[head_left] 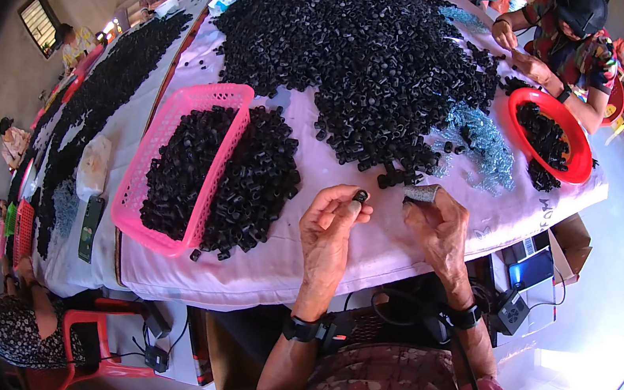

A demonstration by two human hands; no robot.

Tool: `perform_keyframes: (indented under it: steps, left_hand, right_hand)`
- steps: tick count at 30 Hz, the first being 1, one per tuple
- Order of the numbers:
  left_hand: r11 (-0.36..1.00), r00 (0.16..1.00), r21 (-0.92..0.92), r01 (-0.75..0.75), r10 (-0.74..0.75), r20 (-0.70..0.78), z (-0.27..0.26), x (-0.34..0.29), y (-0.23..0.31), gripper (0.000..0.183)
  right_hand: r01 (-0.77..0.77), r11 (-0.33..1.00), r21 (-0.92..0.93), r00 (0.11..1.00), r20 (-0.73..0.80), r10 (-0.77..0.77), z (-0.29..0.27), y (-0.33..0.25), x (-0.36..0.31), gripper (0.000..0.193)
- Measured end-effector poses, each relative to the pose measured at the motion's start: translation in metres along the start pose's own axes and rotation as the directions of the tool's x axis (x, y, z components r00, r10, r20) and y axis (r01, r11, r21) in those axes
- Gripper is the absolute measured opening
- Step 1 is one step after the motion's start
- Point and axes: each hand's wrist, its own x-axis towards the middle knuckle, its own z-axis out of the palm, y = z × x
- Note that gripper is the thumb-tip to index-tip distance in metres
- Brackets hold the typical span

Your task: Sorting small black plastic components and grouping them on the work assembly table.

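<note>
My left hand [327,237] is closed in a pinch on a small black cap [360,196], its dark round opening facing up. Beside it on the right, my right hand [441,228] is curled, with a short grey, rough-looking piece [419,192] at its index finger and thumb. I cannot make out what kind of thing that grey piece is. Just beyond both hands lies the near edge of a huge heap of black caps [364,51]. A pink plastic basket [141,171] full of black caps stands to the left, with a smaller pile of caps [258,183] against its right side.
A pale cloth [299,289] covers the table. Clear bluish small pieces [486,148] lie right of the heap. A red basin [518,104] holds black parts near a co-worker's hands [533,69]. At left, another table bears caps [94,100]; a red chair [75,317] stands below.
</note>
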Motion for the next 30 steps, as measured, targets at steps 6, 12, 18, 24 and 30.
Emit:
perform_keyframes:
  steps: [6,12,18,24,30]
  left_hand:
    - [0.998,0.997,0.031,-0.053,0.055,-0.045,0.000,-0.001,-0.002,0.017]
    - [0.999,0.998,-0.003,-0.045,0.045,-0.043,-0.003,-0.001,0.000,0.015]
    - [0.994,0.992,0.036,0.102,-0.104,0.077,0.000,0.000,0.003,0.016]
    - [0.990,0.992,-0.115,0.086,-0.074,0.100,-0.002,0.001,-0.002,0.017]
    - [0.985,0.996,-0.159,0.068,-0.059,0.064,-0.004,0.000,-0.002,0.016]
  right_hand:
    - [0.011,0.999,0.044,0.999,0.034,-0.013,-0.003,0.002,0.005,0.016]
    - [-0.135,0.991,-0.003,0.990,0.025,0.135,-0.013,-0.008,0.009,0.011]
    - [-0.259,0.863,0.433,0.966,0.104,0.238,-0.005,-0.027,0.008,0.012]
    - [-0.154,0.934,0.324,0.987,0.094,0.130,0.026,-0.033,0.003,0.015]
    - [-0.081,0.959,0.271,0.994,0.096,0.057,0.027,-0.039,0.003,0.015]
